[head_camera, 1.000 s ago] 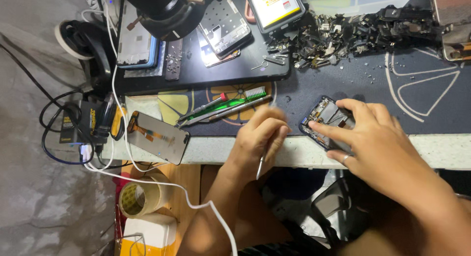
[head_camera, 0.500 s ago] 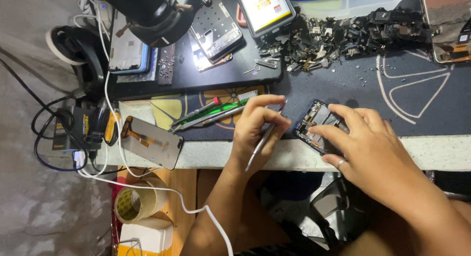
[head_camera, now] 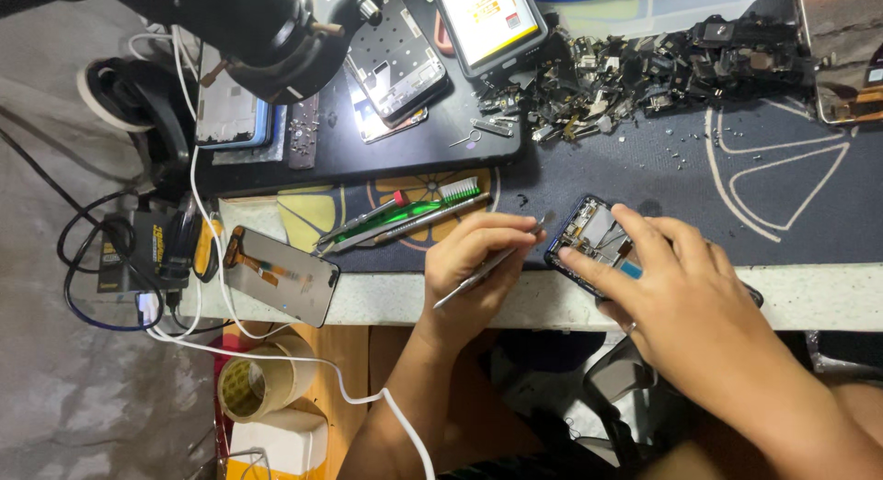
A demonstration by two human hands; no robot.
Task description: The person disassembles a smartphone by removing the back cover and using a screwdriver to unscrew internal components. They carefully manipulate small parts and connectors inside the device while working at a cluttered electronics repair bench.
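An opened phone (head_camera: 596,243) with its insides showing lies on the dark mat (head_camera: 791,195) near the front edge of the workbench (head_camera: 809,296), pinned by the spread fingers of the right hand (head_camera: 676,301), which rest on its lower part. The left hand (head_camera: 474,264), just beside it, pinches thin metal tweezers (head_camera: 487,267) between thumb and fingers, their tip close to the phone's upper corner. Farther left lie a green toothbrush (head_camera: 414,209) and a loose screen (head_camera: 280,276), and behind them a heap of dark scrap parts (head_camera: 644,71).
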